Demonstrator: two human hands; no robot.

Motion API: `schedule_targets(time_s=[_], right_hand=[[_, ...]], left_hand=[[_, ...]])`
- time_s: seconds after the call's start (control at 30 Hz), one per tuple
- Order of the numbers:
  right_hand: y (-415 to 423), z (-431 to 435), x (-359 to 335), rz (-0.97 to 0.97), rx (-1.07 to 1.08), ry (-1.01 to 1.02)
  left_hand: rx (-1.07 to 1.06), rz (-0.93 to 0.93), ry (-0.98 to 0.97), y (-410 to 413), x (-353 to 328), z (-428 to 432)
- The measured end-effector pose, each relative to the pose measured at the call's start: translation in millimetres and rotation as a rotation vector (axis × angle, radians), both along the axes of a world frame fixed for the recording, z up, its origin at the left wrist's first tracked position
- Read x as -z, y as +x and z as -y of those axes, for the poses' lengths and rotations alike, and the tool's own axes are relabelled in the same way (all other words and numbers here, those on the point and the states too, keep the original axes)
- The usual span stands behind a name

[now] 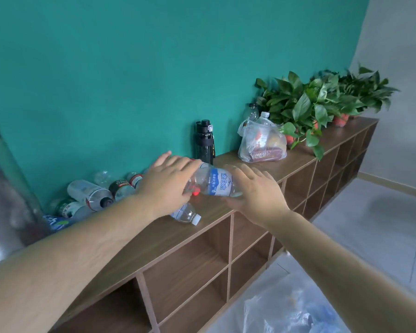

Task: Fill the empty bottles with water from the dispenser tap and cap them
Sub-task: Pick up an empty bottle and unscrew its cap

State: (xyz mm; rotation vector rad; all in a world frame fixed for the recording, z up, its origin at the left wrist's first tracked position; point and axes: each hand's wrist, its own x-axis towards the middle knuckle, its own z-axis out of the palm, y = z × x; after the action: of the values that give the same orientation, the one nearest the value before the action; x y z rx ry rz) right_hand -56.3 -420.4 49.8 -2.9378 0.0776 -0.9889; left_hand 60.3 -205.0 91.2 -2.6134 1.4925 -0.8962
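You held the blue-labelled bottle [214, 182] just in front of the black flask [204, 141], left hand [168, 181] curled round its neck, right hand [255, 188] round its base; probably light, thin-walled, so squeeze gently.

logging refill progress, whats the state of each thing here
held bottle: looks empty, tipped sideways, in both hands
left hand: fingers round its neck end
right hand: fingers round its base end
white-capped bottle: capped, lying on the shelf top
bottle pile: lying on their sides
black flask: upright, lid shut
plastic bag: full, sitting upright
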Motion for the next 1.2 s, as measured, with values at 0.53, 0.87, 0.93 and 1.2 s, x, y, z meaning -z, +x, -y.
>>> schedule_targets(time_s=[0.53, 0.87, 0.93, 1.2], right_hand=[[-88, -301, -82, -0.199, -0.375, 0.664], [-118, -415, -70, -0.325, -0.423, 0.666], [-120, -423, -68, -0.291, -0.514, 0.804], [-114, -394, -71, -0.169, -0.858, 0.616]], left_hand=[[-0.553, 0.143, -0.086, -219, -33, -326], [-0.676, 0.148, -0.092, -270, -6, -420], [-0.639, 0.052, -0.175, -271, -4, -428], [-0.441, -0.721, -0.586, -268, 11, -406]])
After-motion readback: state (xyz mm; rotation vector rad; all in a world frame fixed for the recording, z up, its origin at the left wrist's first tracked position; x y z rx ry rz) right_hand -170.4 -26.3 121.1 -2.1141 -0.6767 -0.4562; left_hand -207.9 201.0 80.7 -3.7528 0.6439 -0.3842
